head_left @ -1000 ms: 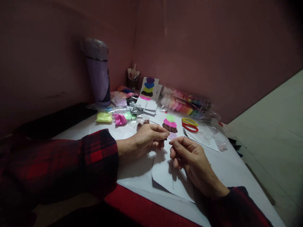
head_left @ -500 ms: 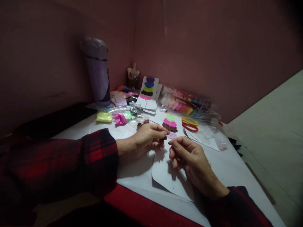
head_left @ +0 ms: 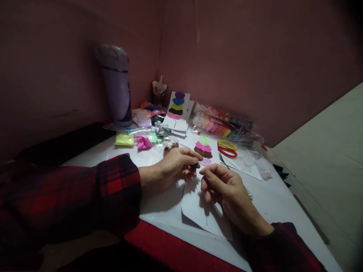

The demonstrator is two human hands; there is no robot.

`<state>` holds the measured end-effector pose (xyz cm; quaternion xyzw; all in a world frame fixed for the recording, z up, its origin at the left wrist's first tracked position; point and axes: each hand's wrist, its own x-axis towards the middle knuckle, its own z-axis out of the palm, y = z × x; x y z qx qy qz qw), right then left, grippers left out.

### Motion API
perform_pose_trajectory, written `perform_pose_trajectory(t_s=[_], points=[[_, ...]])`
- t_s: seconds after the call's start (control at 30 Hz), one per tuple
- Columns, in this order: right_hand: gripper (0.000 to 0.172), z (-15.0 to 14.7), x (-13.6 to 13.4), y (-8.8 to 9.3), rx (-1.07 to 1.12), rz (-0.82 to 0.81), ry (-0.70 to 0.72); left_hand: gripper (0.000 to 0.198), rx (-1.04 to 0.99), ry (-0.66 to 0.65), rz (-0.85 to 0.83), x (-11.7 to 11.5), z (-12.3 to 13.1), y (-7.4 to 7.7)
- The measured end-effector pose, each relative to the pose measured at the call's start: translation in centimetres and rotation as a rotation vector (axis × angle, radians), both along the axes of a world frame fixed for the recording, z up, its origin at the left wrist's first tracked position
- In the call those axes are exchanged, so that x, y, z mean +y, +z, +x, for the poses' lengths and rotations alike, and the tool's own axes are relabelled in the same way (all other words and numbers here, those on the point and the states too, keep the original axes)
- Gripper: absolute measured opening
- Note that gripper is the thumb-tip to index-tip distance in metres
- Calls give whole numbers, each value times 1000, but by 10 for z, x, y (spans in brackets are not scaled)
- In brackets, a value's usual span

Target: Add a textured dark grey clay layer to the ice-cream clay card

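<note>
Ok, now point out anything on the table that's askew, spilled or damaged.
Nothing looks spilled or damaged. Only the white sheet below the right hand looks slightly odd: its near left corner appears raised from the table, with a dark shadow beneath.

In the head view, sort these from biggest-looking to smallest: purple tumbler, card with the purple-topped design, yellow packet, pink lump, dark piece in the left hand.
1. Purple tumbler
2. Card
3. Yellow packet and pink lump, too alike to rank
4. Dark piece, visible part only
</note>
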<state>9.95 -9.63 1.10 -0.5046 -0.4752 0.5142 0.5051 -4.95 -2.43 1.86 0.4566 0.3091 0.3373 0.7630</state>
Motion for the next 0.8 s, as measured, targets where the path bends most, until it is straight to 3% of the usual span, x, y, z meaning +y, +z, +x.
perform_pose_trajectory(t_s=[0.47,0.8], points=[[32,2,3,-6,-88,-12,126,14,4,1,8,2,0,-2],[27,1,1,-15,-193,48,216,8,-4,3,2,1,1,0]])
